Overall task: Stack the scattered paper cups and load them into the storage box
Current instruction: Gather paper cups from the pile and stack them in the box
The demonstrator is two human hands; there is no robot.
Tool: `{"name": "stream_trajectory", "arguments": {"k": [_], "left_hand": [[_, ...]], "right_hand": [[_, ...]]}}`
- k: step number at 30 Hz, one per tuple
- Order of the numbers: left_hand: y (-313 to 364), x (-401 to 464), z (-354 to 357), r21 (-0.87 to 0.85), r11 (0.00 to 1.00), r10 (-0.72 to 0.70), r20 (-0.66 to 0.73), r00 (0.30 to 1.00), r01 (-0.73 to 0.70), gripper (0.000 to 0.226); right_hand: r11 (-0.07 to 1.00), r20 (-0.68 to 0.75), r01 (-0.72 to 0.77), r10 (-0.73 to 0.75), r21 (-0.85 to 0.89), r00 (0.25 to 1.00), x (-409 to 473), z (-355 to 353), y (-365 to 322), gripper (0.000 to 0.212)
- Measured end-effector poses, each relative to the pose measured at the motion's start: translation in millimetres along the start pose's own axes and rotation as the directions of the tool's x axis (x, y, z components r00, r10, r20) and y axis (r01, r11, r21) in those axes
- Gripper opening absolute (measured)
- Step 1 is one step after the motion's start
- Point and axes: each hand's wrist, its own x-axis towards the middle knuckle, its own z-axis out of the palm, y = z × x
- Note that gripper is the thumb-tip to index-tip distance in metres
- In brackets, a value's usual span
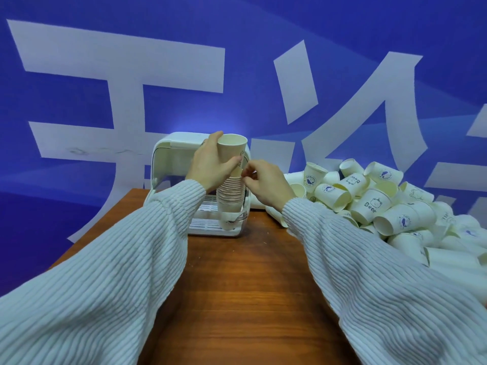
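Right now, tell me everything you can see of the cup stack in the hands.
The cup stack is a tall column of nested cream paper cups, mouths up, standing nearly upright with its base down in the open white box. The top cup sits high, its inside visible, part of a print showing on its side. Closely packed rims ring the middle. The left hand wraps round the top cup; the right hand has its fingertips at the stack's right side. Whether the base rests on the box floor cannot be told.

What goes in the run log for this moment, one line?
left hand: grips cup stack | right hand: fingers at stack | storage box: open | loose cups: piled right
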Motion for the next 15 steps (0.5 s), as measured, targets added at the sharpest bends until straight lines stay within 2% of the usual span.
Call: {"name": "stream_trajectory", "arguments": {"k": [3,5,9,15], "left_hand": [[-2.6,-1.9,1.4,0.015,1.0,-0.007,0.023,1.0,0.006,0.079],[-4.1,-6.1,4.3,0.072,0.997,-0.044,0.121,0.992,0.036,0.078],[-12.0,-16.5,10.5,0.38,0.925,-0.12,0.237,0.964,0.022,0.085],[-16.7,-22.7,11.1,0.418,0.909,-0.13,0.301,0.945,-0.008,0.053]], "right_hand": [[0.999,-0.017,-0.022,0.023,0.034,1.0,-3.1,-0.8,-1.3,0.008],[0.997,-0.03,-0.026,0.028,0.069,0.999,-5.2,-2.3,-1.1,0.009],[0.997,-0.066,-0.019,0.025,0.079,0.998,-11.4,-5.9,1.7,0.013],[0.995,-0.066,-0.082,0.086,0.057,0.994,-32.5,-22.4,21.9,0.025]]}}
